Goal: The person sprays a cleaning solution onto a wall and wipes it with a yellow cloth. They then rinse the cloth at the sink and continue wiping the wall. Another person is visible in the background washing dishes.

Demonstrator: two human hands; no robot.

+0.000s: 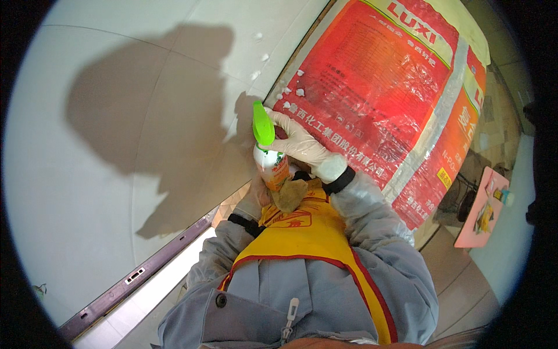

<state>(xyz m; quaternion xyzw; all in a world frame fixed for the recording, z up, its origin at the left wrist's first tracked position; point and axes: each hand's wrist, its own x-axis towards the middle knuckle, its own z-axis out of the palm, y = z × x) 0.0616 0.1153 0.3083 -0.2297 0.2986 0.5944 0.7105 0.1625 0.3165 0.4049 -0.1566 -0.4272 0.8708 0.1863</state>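
My right hand [301,141], in a pale glove, grips the neck of a spray bottle [275,168] just below its bright green trigger head [263,124]. The bottle is white with an orange label that bears writing. My left hand [259,194] is low beside the bottle's base, its fingers mostly hidden. At that base, in front of my apron, is a brown sponge or cloth [290,196]; what my left hand grips I cannot tell. White foam blobs [300,92] dot the red woven sack [370,78], and more foam [255,75] clings to the white door panel [87,209].
The door's dark edge with a metal latch plate [134,276] runs along the lower left. The large LUXI sack bulges close beside my right arm. Farther right, a pink board [479,213] carries a small bottle [503,197] and packets. A broad shadow falls across the door.
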